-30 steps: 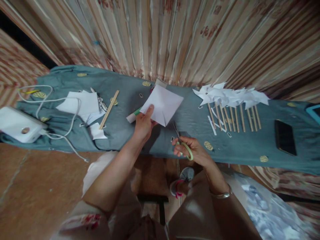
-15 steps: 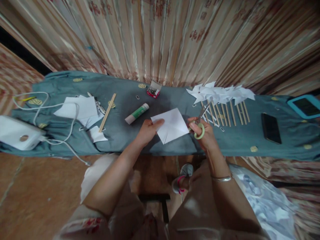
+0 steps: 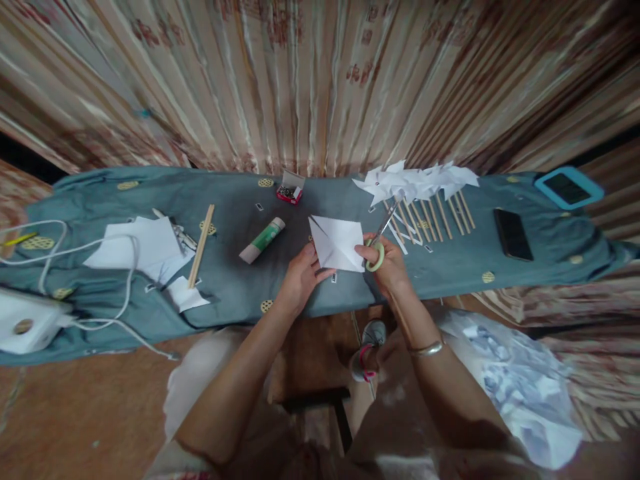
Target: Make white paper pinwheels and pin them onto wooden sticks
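A square of white paper point(image 3: 343, 240) with crease lines and slits cut in from its corners is held above the cloth-covered table. My left hand point(image 3: 299, 280) is closed at its lower left edge, with some fingers partly hidden behind the sheet. My right hand point(image 3: 391, 268) grips scissors point(image 3: 375, 255) with pale green handles, blades pointing up and away. Its thumb also presses on the paper's right corner. A glue stick point(image 3: 263, 240) lies left of the paper, and behind it stands an open red box of small metal pieces point(image 3: 290, 190).
White paper pinwheels on wooden sticks point(image 3: 415, 183) lie in a row at back right, beside a phone point(image 3: 513, 235) and a blue-framed device point(image 3: 570, 188). Loose paper point(image 3: 143, 243), sticks point(image 3: 202, 247) and a corded white device point(image 3: 30, 320) are at left. A bag of paper scraps point(image 3: 520, 380) sits below.
The paper has turned in my hands. My left hand has shifted from its left corner to the lower edge, and my right thumb now rests on the sheet. The view has shifted slightly.
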